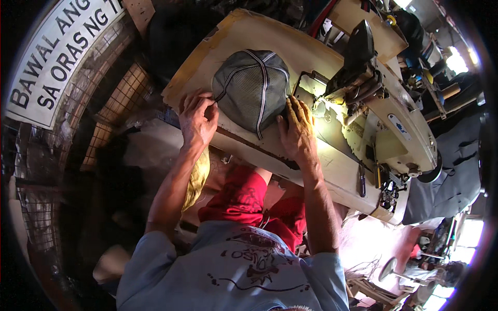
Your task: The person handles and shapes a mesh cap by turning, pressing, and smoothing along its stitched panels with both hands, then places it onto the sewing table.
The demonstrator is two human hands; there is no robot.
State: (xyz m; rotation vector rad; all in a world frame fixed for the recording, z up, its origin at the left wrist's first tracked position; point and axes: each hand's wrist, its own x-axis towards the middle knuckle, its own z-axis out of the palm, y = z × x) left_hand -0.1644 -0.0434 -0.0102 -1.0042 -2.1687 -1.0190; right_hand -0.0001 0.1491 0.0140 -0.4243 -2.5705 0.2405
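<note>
A domed piece of grey mesh fabric [244, 93] with black-and-white striped seam tapes lies on the worn pale sewing table [197, 67]. My left hand [199, 116] is at its left side, thumb and forefinger pinched on the edge. Along the right side rests my right hand [296, 127], fingers stretched out and fingertips touching the fabric's edge; their undersides are hidden. Just right of that hand is a sewing machine [399, 129] with its lamp lit over the needle area.
A dark-handled tool [362, 181] lies by the machine's base. Yellow cloth [196, 176] hangs below the table's front edge. Grey material [441, 181] drapes at the right. A wire grid [104, 119] and a white sign [57, 62] stand at the left.
</note>
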